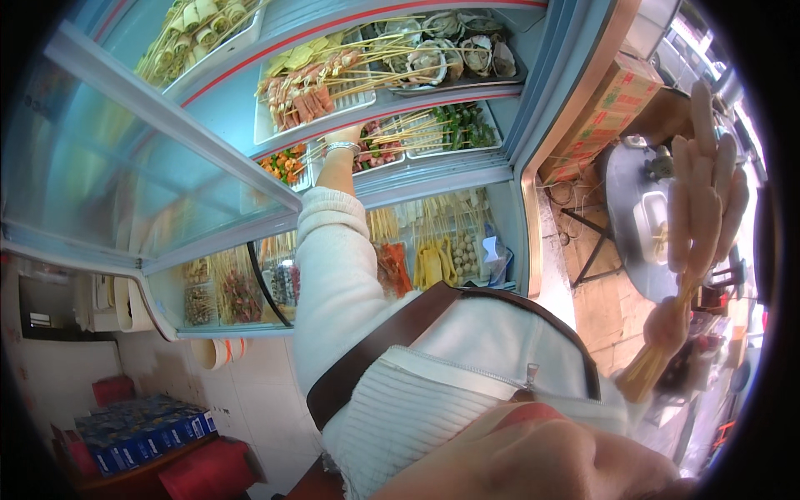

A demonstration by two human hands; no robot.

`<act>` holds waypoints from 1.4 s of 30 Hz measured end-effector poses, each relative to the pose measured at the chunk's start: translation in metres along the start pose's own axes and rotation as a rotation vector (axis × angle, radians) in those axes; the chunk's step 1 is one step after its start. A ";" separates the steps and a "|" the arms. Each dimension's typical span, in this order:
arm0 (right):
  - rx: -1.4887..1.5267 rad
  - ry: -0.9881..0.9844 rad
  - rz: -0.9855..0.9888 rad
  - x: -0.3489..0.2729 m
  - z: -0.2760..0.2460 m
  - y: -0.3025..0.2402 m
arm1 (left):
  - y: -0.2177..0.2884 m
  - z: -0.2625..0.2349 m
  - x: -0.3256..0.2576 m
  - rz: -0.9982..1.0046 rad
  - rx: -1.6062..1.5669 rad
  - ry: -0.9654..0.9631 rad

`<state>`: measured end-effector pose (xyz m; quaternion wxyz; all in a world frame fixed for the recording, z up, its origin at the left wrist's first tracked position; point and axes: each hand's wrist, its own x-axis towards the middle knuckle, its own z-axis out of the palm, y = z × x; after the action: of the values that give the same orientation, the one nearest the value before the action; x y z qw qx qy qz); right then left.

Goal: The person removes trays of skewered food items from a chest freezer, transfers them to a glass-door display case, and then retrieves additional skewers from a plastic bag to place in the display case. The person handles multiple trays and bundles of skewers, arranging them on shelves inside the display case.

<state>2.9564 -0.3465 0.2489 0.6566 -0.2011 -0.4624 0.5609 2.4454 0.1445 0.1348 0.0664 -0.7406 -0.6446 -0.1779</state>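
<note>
My left hand reaches into a glass-fronted display cabinet, a bracelet at its wrist. The fingers go out of sight under a shelf edge, so their grip is hidden. Around it are trays with orange and green skewers, meat skewers and green vegetable skewers. Directly above stands a white tray of pinkish skewers. Out to the right, my right hand is closed round the sticks of several pale sausage skewers, held upright in a bunch.
A sliding glass door covers the cabinet's left part. Oysters fill a dark tray on the upper shelf; skewers stand along the bottom. Cardboard boxes and a dark round table are at right. Blue boxes lie at lower left.
</note>
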 end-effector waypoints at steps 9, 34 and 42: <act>0.015 0.039 -0.051 0.052 -0.001 0.011 | 0.002 -0.023 -0.011 0.068 0.175 -0.432; 0.106 -0.093 -0.246 0.158 0.008 -0.018 | 0.171 -0.353 0.117 0.366 0.299 0.067; 0.085 -0.016 -0.243 0.118 -0.023 -0.017 | 0.171 -0.318 0.137 0.166 0.652 -0.209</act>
<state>2.9786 -0.2366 0.2958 0.7240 -0.1111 -0.4645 0.4978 2.5703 0.1400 0.5000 0.2475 -0.7446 -0.6082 0.1202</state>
